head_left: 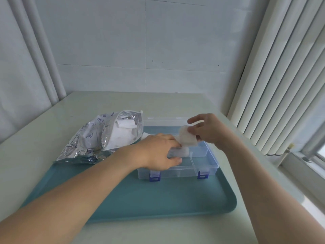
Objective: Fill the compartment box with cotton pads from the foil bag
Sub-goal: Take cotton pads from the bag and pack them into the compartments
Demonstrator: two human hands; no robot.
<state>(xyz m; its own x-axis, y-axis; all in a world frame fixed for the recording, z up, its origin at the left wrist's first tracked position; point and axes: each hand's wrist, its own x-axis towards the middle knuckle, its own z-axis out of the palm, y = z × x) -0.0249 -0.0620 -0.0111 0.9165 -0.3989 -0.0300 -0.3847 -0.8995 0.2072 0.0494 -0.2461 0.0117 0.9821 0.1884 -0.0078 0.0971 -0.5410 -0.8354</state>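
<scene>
Step in hand: loading pads into the compartment box (pixel 204 162), which sits lid-open on the teal tray (pixel 158 199) on the desk (pixel 105 103).
Right hand (pixel 209 131): grasping a small stack of cotton pads (pixel 187 138) between thumb and fingers, just above the box's far compartments.
Left hand (pixel 159 152): fingers curled down into a compartment, apparently pressing on pads (pixel 182 152) already there; whether it grips them I cannot tell.
Foil bag (pixel 98 138): lying open to the left of the left hand, more white pads showing in its mouth.
Next move, as I judge it: lower the stack squarely into a free compartment, clear of the dividers.
</scene>
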